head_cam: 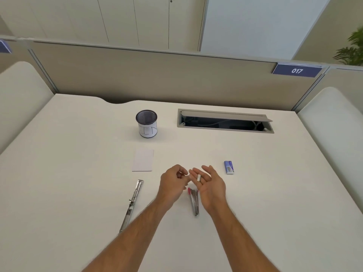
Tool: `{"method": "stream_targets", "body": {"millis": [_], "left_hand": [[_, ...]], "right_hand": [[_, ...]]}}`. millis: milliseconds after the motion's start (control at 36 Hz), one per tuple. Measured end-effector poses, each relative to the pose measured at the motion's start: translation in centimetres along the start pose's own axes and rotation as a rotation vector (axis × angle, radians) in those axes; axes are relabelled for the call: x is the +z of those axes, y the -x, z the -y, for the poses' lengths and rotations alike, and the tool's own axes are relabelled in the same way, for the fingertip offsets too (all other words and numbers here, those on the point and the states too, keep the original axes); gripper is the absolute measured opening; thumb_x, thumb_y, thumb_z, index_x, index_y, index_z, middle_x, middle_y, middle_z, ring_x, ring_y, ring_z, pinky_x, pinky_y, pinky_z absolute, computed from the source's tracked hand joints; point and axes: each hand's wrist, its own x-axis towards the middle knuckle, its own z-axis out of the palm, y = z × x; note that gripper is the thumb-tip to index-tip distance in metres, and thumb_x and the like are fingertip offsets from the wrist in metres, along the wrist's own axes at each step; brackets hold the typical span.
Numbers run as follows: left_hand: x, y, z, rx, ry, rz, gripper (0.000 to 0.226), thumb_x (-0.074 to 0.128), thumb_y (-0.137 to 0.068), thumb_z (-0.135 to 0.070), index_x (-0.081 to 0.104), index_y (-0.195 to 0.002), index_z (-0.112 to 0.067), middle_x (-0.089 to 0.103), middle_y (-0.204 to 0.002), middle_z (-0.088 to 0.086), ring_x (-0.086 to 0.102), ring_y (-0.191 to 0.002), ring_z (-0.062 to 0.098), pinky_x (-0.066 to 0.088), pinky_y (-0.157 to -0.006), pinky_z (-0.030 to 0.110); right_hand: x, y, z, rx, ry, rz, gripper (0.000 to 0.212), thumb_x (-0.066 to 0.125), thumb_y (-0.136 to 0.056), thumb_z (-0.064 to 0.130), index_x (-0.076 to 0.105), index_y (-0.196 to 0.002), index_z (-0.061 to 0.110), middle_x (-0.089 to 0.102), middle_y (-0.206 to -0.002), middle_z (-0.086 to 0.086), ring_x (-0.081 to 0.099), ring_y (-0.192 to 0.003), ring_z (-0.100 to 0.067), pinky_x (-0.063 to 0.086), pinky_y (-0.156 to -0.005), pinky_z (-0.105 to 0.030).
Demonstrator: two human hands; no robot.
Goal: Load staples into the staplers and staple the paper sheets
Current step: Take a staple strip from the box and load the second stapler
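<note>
Loading is the step in hand: the right hand (211, 183) lies open, palm up, with a strip of staples (198, 177) on its fingers, and the left hand (173, 183) is loosely curled, holding nothing I can see. Below them on the desk (78, 173) lies a red stapler (193, 201); a second stapler (132, 203) lies opened out at left, paper sheets (143, 160) beyond. Next, I think, the strip must go into a stapler's channel.

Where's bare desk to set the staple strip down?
Free: between the paper sheets and the blue staple box, and right of that box. Crowded: under the hands, where the red stapler lies, with the opened steel stapler to its left.
</note>
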Motion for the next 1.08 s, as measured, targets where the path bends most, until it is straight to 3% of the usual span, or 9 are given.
{"method": "stream_targets", "body": {"millis": [194,361,444,528,639,778,917,1083], "left_hand": [[-2.8,1.0,0.7,0.024,-0.020,-0.025,0.016,0.085,-0.079,-0.021,0.070,-0.076,-0.016,0.069,-0.068,-0.007,0.064,-0.062,0.008,0.061,-0.067,0.038],[-6.0,1.1,1.1,0.010,-0.081,-0.074,0.017,0.077,-0.083,-0.018,0.069,-0.073,-0.005,0.072,-0.072,0.008,0.062,-0.059,0.015,0.060,-0.070,0.043],[-7.6,1.2,1.4,-0.023,-0.032,-0.080,0.016,0.069,-0.085,-0.013,0.074,-0.070,-0.010,0.073,-0.066,0.002,0.066,-0.055,0.013,0.063,-0.067,0.037],[-9.1,1.3,2.0,-0.053,0.063,-0.063,0.018,0.070,-0.087,-0.015,0.077,-0.070,-0.011,0.075,-0.067,0.002,0.070,-0.060,0.015,0.061,-0.062,0.028],[-11.0,1.3,2.8,-0.085,0.228,-0.001,0.020,0.071,-0.091,-0.014,0.078,-0.077,-0.003,0.074,-0.070,0.005,0.068,-0.061,0.015,0.057,-0.061,0.026],[-13.9,1.3,3.6,-0.089,0.298,0.131,0.022,0.072,-0.095,-0.019,0.077,-0.084,0.000,0.070,-0.073,0.006,0.064,-0.068,0.013,0.052,-0.063,0.025],[-15.6,1.5,4.4,-0.091,0.308,0.224,0.021,0.070,-0.098,-0.021,0.078,-0.083,-0.010,0.069,-0.078,0.006,0.060,-0.068,0.013,0.050,-0.066,0.029],[-16.5,1.5,5.2,-0.117,0.276,0.205,0.023,0.068,-0.097,-0.022,0.078,-0.081,-0.009,0.071,-0.080,0.008,0.060,-0.069,0.015,0.051,-0.070,0.032]], "right_hand": [[3.8,1.9,-3.2,0.041,0.044,0.096,0.047,0.055,-0.104,0.043,0.057,-0.127,0.002,0.074,-0.117,-0.022,0.073,-0.108,-0.036,0.055,-0.101,-0.050],[6.7,3.4,-6.0,0.068,0.113,0.150,0.046,0.052,-0.105,0.044,0.057,-0.129,0.006,0.075,-0.117,-0.016,0.074,-0.108,-0.030,0.059,-0.083,-0.039],[7.5,3.7,-7.1,0.069,0.158,0.169,0.040,0.051,-0.106,0.038,0.058,-0.129,0.006,0.075,-0.120,-0.015,0.071,-0.115,-0.032,0.057,-0.087,-0.044],[7.8,3.8,-7.8,0.012,0.247,0.218,0.028,0.051,-0.106,0.017,0.060,-0.128,0.002,0.073,-0.123,-0.017,0.070,-0.117,-0.031,0.055,-0.098,-0.045],[7.7,4.1,-8.0,-0.151,0.607,0.351,0.025,0.057,-0.098,-0.004,0.069,-0.118,0.005,0.075,-0.115,-0.014,0.072,-0.111,-0.027,0.056,-0.097,-0.037],[7.4,4.5,-8.4,-0.211,0.819,0.449,0.033,0.072,-0.088,-0.005,0.071,-0.117,0.011,0.079,-0.109,-0.003,0.074,-0.106,-0.017,0.057,-0.089,-0.023],[7.7,4.4,-8.9,-0.302,0.908,0.460,0.026,0.083,-0.083,0.008,0.076,-0.106,0.015,0.080,-0.098,-0.001,0.076,-0.097,-0.018,0.059,-0.087,-0.026],[8.0,4.3,-10.1,-0.412,1.063,0.512,0.019,0.080,-0.085,0.014,0.076,-0.096,0.029,0.079,-0.094,0.006,0.076,-0.093,-0.013,0.060,-0.089,-0.027]]}}
